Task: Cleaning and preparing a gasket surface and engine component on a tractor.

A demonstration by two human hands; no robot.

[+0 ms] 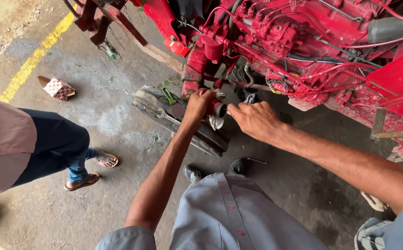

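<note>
1. A short red cylindrical part [218, 109], hanging under the red engine [275, 37] just above the middle of the frame, sits between the two hands. Only its dark right end and a strip of red show; what it joins to above is hidden.
2. The left hand [198, 104] is wrapped closed around the left side of the cylindrical part, fingers curled over the top. The fingertips are out of sight behind it.
3. The right hand [256, 120] reaches in from the right, fingers bunched and closed at the part's dark end. Whether it pinches something small there cannot be made out.
4. A whitish rag [216, 122] hangs just under the part, half covered by the left hand.
5. Below and left of the hands lies a dark, greasy footplate [201, 134] with a green-handled tool [168, 96] and a metal wrench [164, 115] on it; its right end is hidden behind the left forearm.
6. The engine fills the upper right, its pipes and hoses cut off by the frame's top and right edges.
7. At the left edge stands another person [48, 143] in blue trousers and sandals, cut off above the waist.
8. A small chequered box [59, 88] lies on the concrete floor [118, 194] at upper left, near a yellow painted line [34, 58].
9. The wearer's grey shirt [229, 217] fills the bottom centre, hiding most of the dark shoes [192, 173].
</note>
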